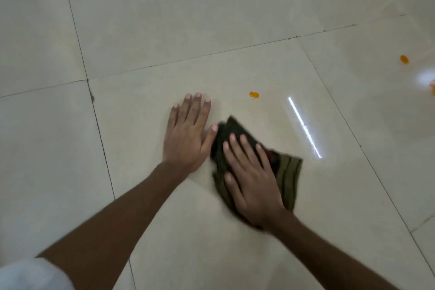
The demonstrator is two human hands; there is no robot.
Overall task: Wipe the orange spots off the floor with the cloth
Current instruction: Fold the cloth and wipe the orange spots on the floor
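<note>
A dark olive cloth (288, 172) lies crumpled on the pale tiled floor (164, 30). My right hand (251, 176) presses flat on top of it, fingers spread and pointing away from me. My left hand (188, 134) rests flat on the bare tile just left of the cloth, its thumb touching the cloth's edge. An orange spot (254, 94) sits on the same tile, a short way beyond the cloth. A second orange spot (404, 59) lies far to the right. Another orange bit (432, 88) shows at the right edge, cut off.
Dark grout lines (98, 129) divide the glossy tiles. A bright strip of reflected light (304, 127) lies right of the cloth. A white sleeve (30, 275) shows at the bottom left corner.
</note>
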